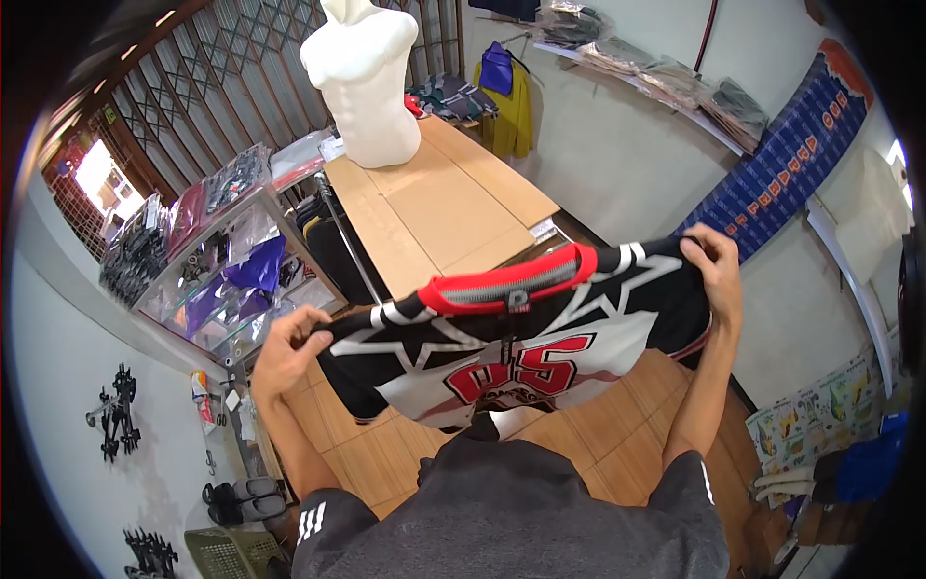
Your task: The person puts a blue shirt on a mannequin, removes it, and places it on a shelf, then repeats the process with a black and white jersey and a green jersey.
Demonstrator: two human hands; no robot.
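A black and white jersey [511, 357] with red numbers and a red zip collar is stretched out in the air in front of my chest. My left hand [289, 349] pinches its left shoulder or sleeve edge between thumb and fingers. At the opposite end, my right hand [712, 265] grips the other sleeve near its top. White star outlines run across the black shoulders. The lower part of the jersey hangs loosely and is partly folded out of sight.
Ahead stands a cardboard-topped table [444, 207] bearing a white torso mannequin [365, 87]. A glass display case [231, 270] with packed garments is at the left. Along the right wall run a shelf [656, 92] of bagged clothes and a blue banner [786, 154]. A green basket [227, 552] sits lower left.
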